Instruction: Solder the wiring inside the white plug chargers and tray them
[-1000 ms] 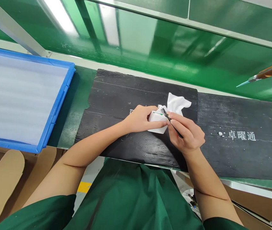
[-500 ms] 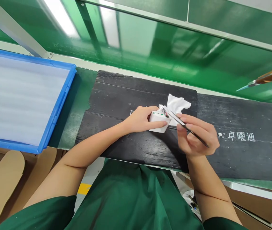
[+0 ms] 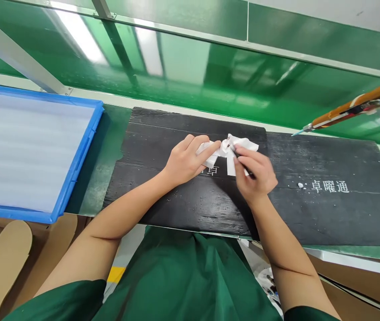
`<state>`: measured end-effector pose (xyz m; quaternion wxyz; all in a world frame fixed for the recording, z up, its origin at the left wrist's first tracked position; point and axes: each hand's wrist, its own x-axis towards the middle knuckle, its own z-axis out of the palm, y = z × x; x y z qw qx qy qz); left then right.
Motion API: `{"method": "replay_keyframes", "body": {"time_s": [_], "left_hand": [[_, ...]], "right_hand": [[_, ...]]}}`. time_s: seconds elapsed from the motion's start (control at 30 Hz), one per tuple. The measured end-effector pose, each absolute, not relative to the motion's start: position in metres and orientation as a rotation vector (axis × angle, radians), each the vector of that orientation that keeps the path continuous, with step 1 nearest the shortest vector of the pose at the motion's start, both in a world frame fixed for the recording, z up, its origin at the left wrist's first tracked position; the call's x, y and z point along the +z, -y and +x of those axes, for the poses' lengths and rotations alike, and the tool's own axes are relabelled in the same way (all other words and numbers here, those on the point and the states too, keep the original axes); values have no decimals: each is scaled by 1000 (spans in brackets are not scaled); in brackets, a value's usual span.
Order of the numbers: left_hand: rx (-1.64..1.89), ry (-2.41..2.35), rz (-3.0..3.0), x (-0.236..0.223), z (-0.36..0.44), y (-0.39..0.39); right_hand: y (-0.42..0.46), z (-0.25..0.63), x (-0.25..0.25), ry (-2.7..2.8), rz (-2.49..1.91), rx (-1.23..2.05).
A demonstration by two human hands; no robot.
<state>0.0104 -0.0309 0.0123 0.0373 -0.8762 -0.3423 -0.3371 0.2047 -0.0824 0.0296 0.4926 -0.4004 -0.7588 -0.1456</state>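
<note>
My left hand [image 3: 185, 159] is closed around a small white box-like device [image 3: 211, 161], tipped on its side over the black mat. Its open end, where wires and green showed earlier, now faces the tissue and is mostly hidden. In my right hand [image 3: 258, 171], slightly blurred, is a pair of tweezers [image 3: 235, 153], mostly covered by the fingers. A crumpled white tissue [image 3: 247, 143] lies under and beside the tweezers' tips. Whether the tips touch the tissue or the device I cannot tell.
Black mats [image 3: 183, 205] with white lettering cover the green bench. A blue-rimmed tray [image 3: 76, 178] stands at left. An orange-brown tool with a pale blue tip [image 3: 337, 117] reaches in from the right. White crumbs [image 3: 300, 185] dot the right mat. Cardboard [image 3: 2, 263] is at lower left.
My left hand has tilted the white device over toward the tissue. My right hand has moved left and up with the tweezers, closer to the device. The orange-brown tool reaches further into view.
</note>
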Motion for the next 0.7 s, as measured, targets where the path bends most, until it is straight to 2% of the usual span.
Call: {"method": "replay_keyframes", "body": {"time_s": [0.17,0.3,0.5,0.6,0.7], "left_hand": [[-1220,1264,-2735,15,13,30],[-1651,1472,-2978,24,14,31],[-2235,1473,-3149,29,14,32],[-2318,1441,-3180,28,13,31],[-2284,1476,-3178,29,13,33]], "right_hand": [[80,210,26,1864,-1036,-382],[79,211,29,1887,-1157,-369],[79,203,20,2174,-1323,-98],[77,201,10,2347,-1398,46],[77,201,9,2276,-1405,212]]}}
